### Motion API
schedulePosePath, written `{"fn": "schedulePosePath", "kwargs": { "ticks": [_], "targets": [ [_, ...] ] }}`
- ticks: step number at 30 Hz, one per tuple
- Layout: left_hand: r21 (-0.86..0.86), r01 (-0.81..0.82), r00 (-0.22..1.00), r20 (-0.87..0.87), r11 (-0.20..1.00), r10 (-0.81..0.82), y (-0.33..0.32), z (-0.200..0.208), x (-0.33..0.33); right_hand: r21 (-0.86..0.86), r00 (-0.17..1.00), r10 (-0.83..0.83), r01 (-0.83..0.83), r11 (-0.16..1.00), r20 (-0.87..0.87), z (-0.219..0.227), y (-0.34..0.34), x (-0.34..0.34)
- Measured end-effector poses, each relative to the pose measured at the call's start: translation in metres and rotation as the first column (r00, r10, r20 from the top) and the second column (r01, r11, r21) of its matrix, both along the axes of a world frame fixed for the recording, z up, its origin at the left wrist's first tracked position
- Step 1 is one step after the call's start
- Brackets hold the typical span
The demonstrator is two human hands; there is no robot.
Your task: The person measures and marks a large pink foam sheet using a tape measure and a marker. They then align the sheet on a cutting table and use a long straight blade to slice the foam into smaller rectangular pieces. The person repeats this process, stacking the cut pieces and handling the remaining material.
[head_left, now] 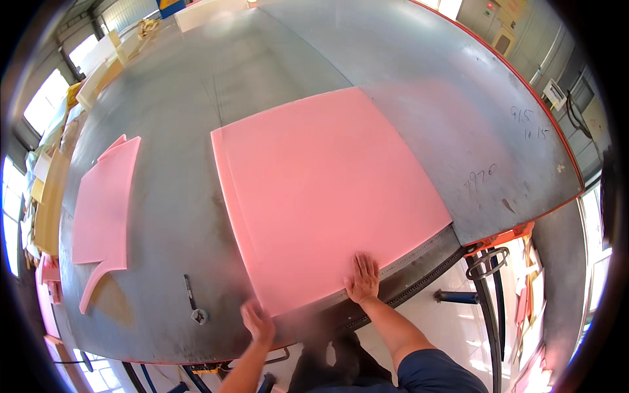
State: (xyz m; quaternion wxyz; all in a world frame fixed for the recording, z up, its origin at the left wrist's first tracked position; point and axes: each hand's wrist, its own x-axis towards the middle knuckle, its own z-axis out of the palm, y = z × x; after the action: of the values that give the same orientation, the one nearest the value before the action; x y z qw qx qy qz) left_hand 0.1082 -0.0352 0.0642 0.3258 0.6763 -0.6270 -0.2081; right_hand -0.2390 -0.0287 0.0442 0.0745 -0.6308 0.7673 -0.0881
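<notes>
A large pink foam sheet (321, 190) lies flat on the grey metal table (177, 216) in front of me. My right hand (364, 278) rests on its near edge, palm down and fingers stretched out. Beneath and beside that hand a long steel ruler (419, 251) runs along the near edge. At the sheet's near left corner is my left hand (257, 322); motion smears its fingers, and whether they grip the sheet is unclear. A thin strip along the sheet's left side is marked off by a faint line.
Left of the sheet lie a slim dark knife-like tool (189, 291) and a small round tape measure (200, 316). An irregular pink foam offcut (105, 209) with a curved tail sits farther left. Handwritten marks show on the table's right side, bounded by a red edge (524, 75).
</notes>
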Motion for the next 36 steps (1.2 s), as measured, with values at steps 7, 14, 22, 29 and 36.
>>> {"fn": "schedulePosePath", "kwargs": {
  "ticks": [7, 14, 22, 29, 36],
  "targets": [
    [0.565, -0.241, 0.405, -0.68, 0.789, 0.611, 0.064, -0.045, -0.105, 0.059, 1.0, 0.001, -0.001, 0.998, -0.003, 0.002, -0.015, -0.004],
    [0.897, -0.193, -0.162, -0.428, 0.397, 0.889, -0.012, 0.025, -0.124, 0.026, 0.975, 0.168, -0.173, 0.985, 0.146, 0.003, -0.002, -0.026],
    [0.432, -0.529, 0.278, -0.725, 0.731, 0.63, -0.087, 0.137, -0.125, -0.02, 0.924, 0.381, -0.38, 0.925, 0.04, 0.044, -0.018, -0.094],
    [-0.438, -0.421, 0.81, -0.576, 0.794, 0.112, -0.189, 0.454, -0.087, -0.553, 0.651, 0.585, -0.29, 0.781, 0.484, 0.226, -0.071, 0.035],
    [-0.675, 0.126, 0.847, -0.308, 0.727, -0.434, -0.127, 0.633, -0.285, -0.569, 0.088, 0.564, 0.197, 0.798, 0.821, 0.349, -0.099, 0.075]
  ]
}}
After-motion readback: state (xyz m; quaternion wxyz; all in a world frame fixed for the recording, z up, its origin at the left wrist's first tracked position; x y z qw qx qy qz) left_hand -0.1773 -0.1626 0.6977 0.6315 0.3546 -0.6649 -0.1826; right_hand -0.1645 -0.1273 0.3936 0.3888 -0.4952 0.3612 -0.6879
